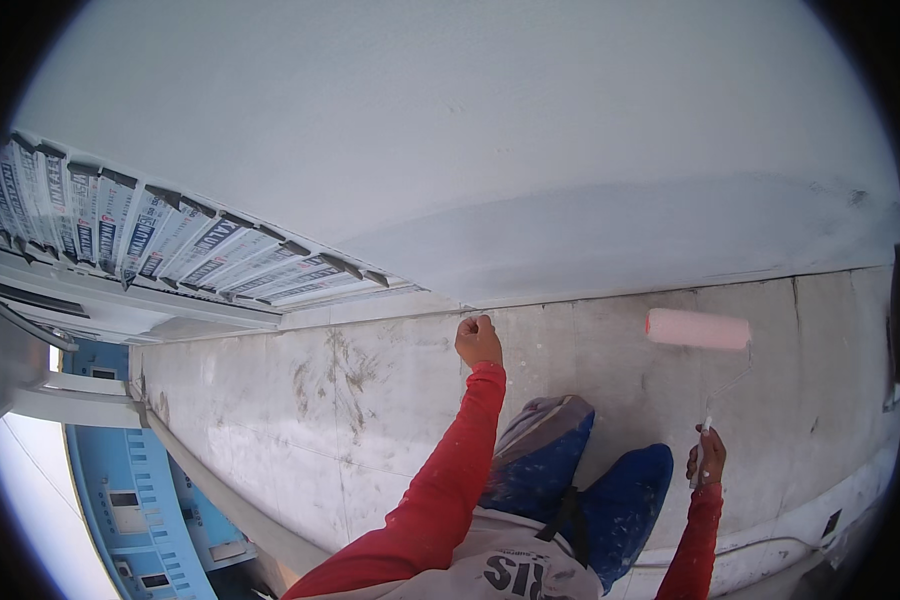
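Observation:
My right hand grips the thin metal handle of a paint roller, whose pale pink sleeve lies level just above the concrete floor, a little short of the wall. My left hand, on a red-sleeved arm, is closed in a fist with nothing visible in it. It rests where the floor meets the white painted wall. The wall has a greyer, damp-looking band along its lower part. My knees in paint-spotted blue trousers are between the two arms.
At the left, a window is covered with strips of printed paper. The floor's outer edge drops off at the lower left, with a blue building far below. A raised kerb and a thin cable run along the lower right.

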Tool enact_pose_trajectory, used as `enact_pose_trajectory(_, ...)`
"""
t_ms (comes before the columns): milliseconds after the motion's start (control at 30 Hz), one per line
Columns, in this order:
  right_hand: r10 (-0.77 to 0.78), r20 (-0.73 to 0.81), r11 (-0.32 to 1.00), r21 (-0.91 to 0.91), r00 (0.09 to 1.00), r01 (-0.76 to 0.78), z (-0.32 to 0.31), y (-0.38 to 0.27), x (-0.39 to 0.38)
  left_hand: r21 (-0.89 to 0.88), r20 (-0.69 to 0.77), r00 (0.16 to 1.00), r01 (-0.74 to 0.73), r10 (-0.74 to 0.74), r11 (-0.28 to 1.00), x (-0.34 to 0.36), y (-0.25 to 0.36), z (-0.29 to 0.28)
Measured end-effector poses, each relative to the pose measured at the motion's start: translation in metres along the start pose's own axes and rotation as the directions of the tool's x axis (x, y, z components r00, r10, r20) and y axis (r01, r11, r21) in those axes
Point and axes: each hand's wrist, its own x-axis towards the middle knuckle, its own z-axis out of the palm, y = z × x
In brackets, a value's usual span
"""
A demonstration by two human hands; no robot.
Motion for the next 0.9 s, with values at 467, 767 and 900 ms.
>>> enact_pose_trajectory(467, 0.080, 0.041, 0.969, -0.237, 0.996, -0.068, -0.021, -0.073, 0.077, 0.754, 0.637, 0.604, -0.618, -0.479, 0.222, -0.049, -0.141, -0.162)
enact_pose_trajectory(767, 0.089, 0.181, 0.993, -0.091, 0.979, -0.073, -0.014, -0.084, 0.091, 0.542, 0.696, 0.362, -0.832, -0.620, 0.122, -0.040, -0.057, -0.131)
enact_pose_trajectory(900, 0.011, 0.167, 0.999, -0.039, 0.986, -0.004, -0.026, -0.117, 0.048, 0.711, 0.530, 0.382, -0.687, -0.757, 0.151, -0.100, 0.019, -0.093)
